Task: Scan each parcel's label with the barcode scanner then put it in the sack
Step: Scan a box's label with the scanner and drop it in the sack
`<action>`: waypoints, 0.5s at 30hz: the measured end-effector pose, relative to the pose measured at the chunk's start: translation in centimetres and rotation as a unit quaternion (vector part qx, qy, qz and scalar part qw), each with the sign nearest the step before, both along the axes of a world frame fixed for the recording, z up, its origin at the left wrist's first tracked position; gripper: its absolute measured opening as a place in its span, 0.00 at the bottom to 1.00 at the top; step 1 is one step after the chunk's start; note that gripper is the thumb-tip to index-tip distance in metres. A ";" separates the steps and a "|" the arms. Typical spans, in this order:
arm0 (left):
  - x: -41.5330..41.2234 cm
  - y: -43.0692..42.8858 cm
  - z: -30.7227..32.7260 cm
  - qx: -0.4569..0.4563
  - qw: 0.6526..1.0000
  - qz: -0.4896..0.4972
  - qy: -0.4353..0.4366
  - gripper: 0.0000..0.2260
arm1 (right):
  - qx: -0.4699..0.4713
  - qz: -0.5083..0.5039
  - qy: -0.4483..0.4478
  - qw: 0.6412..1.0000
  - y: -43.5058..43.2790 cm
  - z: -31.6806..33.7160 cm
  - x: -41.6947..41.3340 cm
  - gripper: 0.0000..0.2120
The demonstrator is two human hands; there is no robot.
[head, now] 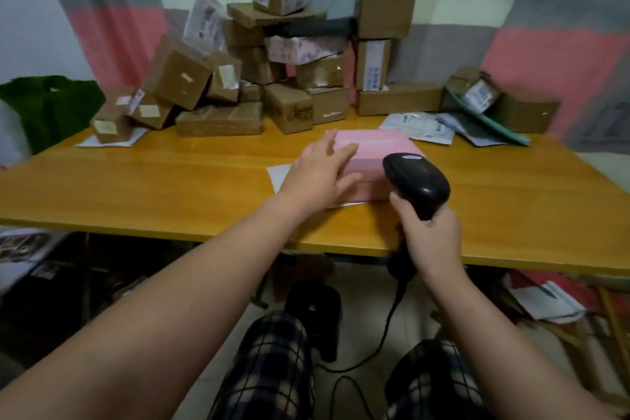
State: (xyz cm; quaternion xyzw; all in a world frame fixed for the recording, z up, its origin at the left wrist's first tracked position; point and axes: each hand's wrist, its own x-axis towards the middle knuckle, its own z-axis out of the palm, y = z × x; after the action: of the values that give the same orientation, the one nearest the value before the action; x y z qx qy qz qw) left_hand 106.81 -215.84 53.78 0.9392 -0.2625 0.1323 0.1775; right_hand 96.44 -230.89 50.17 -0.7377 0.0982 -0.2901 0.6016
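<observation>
Sack [51, 106]: green, at the far left, beside the table [170, 187]. Boxes [238, 78]: brown cardboard, several with white labels, piled along the table's back edge.

Left hand [320, 174]: grip apart, fingers spread and straight, resting on the parcel's left top edge.

Parcel [378, 150]: pink box, flat on the table at centre front, a paler band across its top. No label is legible. It sits on a white sheet [278, 174].

Scanner [416, 184]: black, its head over the parcel's near right corner. Its cable [392, 317] hangs below the table.

Right hand [431, 239]: grip clamped on the scanner's handle.

Mailers [426, 129]: grey-white, flat, behind and right of the parcel.
</observation>
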 end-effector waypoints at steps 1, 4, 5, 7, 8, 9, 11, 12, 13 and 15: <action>0.5 -0.4 0.0 -0.005 1.000 0.002 0.020 0.22 | 0.017 -0.013 -0.008 1.000 -0.5 0.4 0.2 0.10; 1.4 0.0 -0.9 -0.133 0.991 -0.018 0.027 0.13 | 0.103 -0.029 -0.017 0.994 -1.8 2.1 0.9 0.13; 1.4 0.4 -1.3 -0.170 0.985 -0.022 0.011 0.10 | 0.136 -0.024 -0.016 0.990 -2.1 2.6 1.3 0.12; 1.2 1.2 -1.6 -0.224 0.975 -0.004 0.006 0.08 | 0.180 0.003 -0.006 0.984 -2.4 3.4 2.0 0.13; 1.1 1.6 -1.6 -0.248 0.968 0.012 0.016 0.09 | 0.194 0.022 0.001 0.981 -2.3 3.8 2.3 0.15; 1.0 1.9 -1.5 -0.275 0.960 0.028 0.033 0.09 | 0.205 0.043 0.006 0.978 -2.0 4.1 2.5 0.15; 1.0 2.5 -1.4 -0.338 0.934 0.072 0.089 0.10 | 0.207 0.077 0.000 0.975 -1.2 4.5 3.0 0.10; 1.0 2.8 -1.4 -0.376 0.914 0.091 0.122 0.09 | 0.202 0.079 -0.005 0.976 -0.8 4.7 3.1 0.08; 0.8 3.2 -1.4 -0.422 0.887 0.100 0.156 0.08 | 0.196 0.074 -0.008 0.978 -0.6 4.9 3.2 0.08; 0.2 4.0 -1.3 -0.504 0.832 0.097 0.210 0.09 | 0.186 0.064 -0.009 0.980 -0.2 5.2 3.2 0.11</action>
State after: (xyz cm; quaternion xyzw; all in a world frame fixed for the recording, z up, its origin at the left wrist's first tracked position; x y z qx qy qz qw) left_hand 106.97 -211.88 52.48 0.7454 -0.0235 0.0628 0.6632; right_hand 99.63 -231.14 55.37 -0.6152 0.0982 -0.2343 0.7463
